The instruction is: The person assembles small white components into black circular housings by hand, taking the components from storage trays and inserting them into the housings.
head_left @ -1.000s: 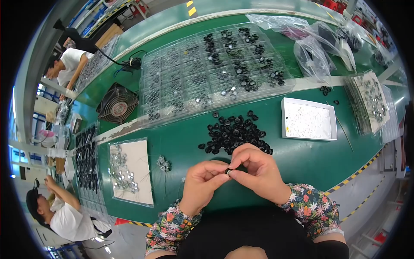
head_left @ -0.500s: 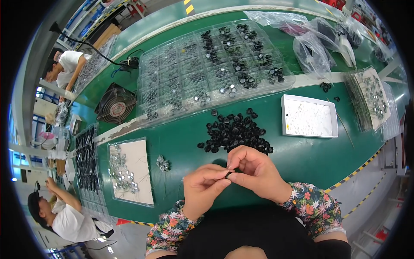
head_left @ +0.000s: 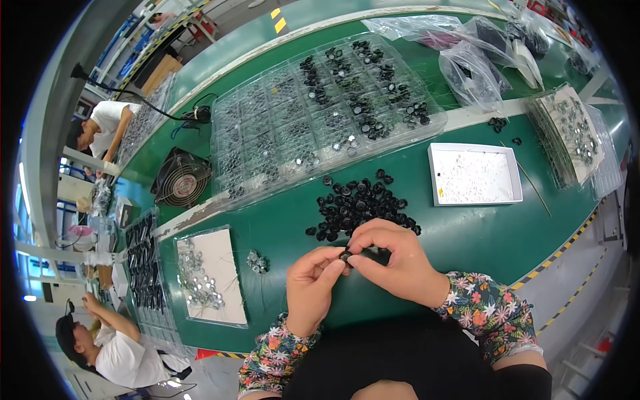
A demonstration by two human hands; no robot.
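Observation:
My left hand (head_left: 313,285) and my right hand (head_left: 393,257) meet above the green table (head_left: 467,230), fingertips pinched together on one small black ring part (head_left: 345,255). Just beyond my hands lies a loose pile of black ring parts (head_left: 360,203). To the left of my left hand sits a small cluster of shiny metal pieces (head_left: 257,262). Both forearms wear flowered sleeves.
A large clear compartment tray (head_left: 320,113) with black and metal parts lies at the back. A white shallow box (head_left: 475,175) is at right, a tray of metal pieces (head_left: 203,277) at left, a small fan (head_left: 181,181) behind it. Other people work along the left.
My hands stay pinched on the small black part; the fingers have shifted slightly. Nothing else has moved.

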